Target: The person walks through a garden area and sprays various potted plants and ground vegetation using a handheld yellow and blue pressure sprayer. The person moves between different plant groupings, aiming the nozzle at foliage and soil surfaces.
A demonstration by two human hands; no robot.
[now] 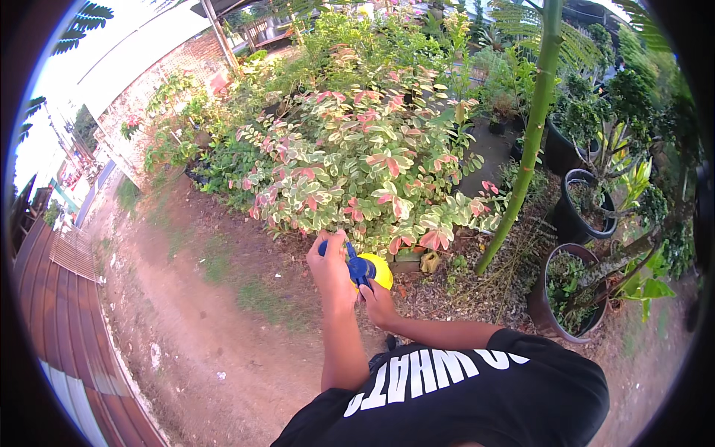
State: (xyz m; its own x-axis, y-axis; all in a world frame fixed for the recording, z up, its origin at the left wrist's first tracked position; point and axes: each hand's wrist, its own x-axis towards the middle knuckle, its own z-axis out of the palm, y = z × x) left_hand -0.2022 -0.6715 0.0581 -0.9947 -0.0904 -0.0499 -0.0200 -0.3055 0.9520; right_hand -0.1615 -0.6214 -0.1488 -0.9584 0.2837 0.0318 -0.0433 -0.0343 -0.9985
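A hand pressure sprayer with a yellow tank [381,271] and a blue head [362,269] is before me, at the near edge of a variegated shrub [357,167] with cream-edged and pink leaves. My right hand [381,304] grips the sprayer's dark blue handle from below. Raised beside the head, my left hand [329,260] has its fingers closed around a blue part [323,247], which looks like the pump knob; the fingers hide most of it. Leaves hang just beyond my left fingertips.
Right of the shrub, a slanting green trunk [525,156] rises from leaf litter. Potted plants stand farther right, in a brown pot [537,302] and a black pot [567,218]. A dirt path [195,335] runs left, beside rusty corrugated metal sheets [67,302].
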